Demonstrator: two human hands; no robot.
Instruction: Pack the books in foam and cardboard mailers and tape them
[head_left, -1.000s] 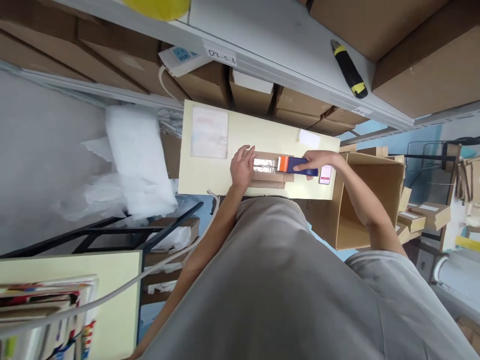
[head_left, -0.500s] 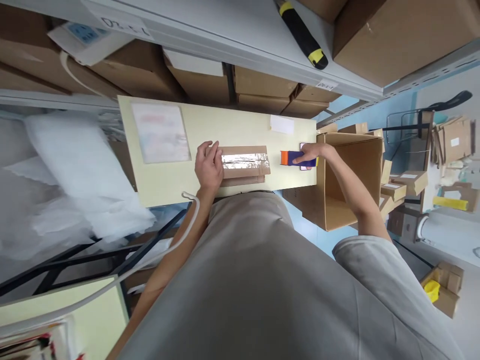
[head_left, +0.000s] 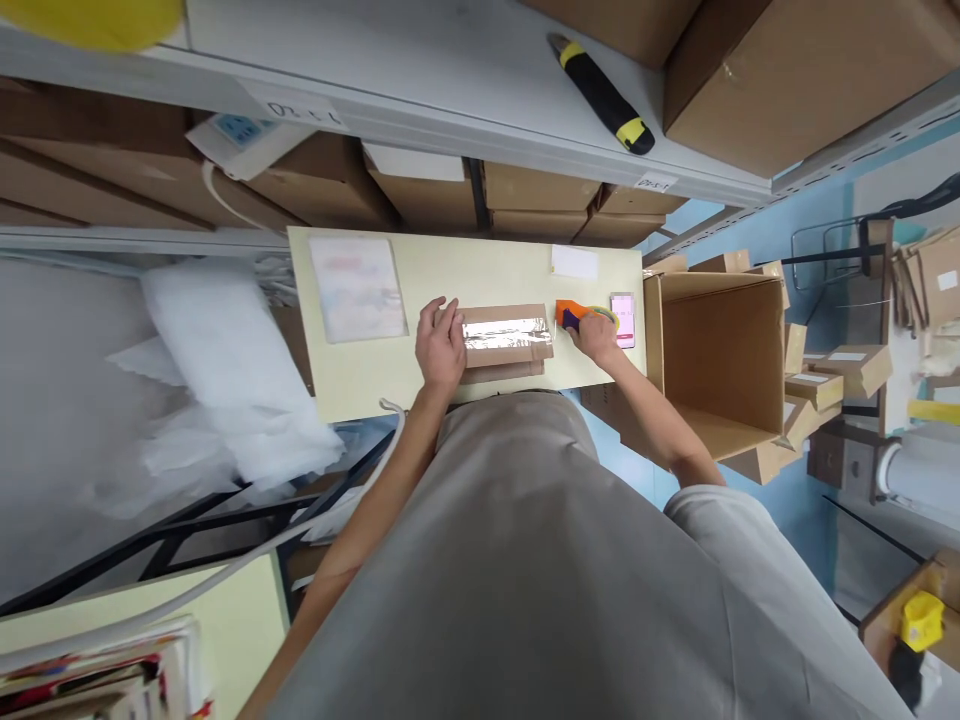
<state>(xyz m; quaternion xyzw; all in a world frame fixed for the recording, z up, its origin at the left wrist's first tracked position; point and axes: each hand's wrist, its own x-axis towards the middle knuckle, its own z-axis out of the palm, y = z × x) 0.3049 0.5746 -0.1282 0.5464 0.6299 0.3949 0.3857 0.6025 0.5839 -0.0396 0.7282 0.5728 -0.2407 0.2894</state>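
Observation:
A flat cardboard box (head_left: pixel 504 345) lies on the pale yellow table (head_left: pixel 450 270), with a strip of clear shiny tape along its top. My left hand (head_left: pixel 441 345) rests on the box's left end, fingers stretched flat. My right hand (head_left: pixel 596 335) is wrapped round an orange and blue tape dispenser (head_left: pixel 570 316) just right of the box. A phone with a pink screen (head_left: pixel 622 320) lies beside that hand.
An open, empty cardboard carton (head_left: pixel 712 360) stands right of the table. A sheet (head_left: pixel 357 288) and a white label (head_left: pixel 574 262) lie on the table. Shelves with cartons rise behind; a black and yellow knife (head_left: pixel 600 92) lies on one. White wrap (head_left: pixel 225 370) is piled at left.
My right hand drew the tape dispenser rightward off the box, then came back closer to the box's right end. The left hand stayed on the box. The camera view shifted.

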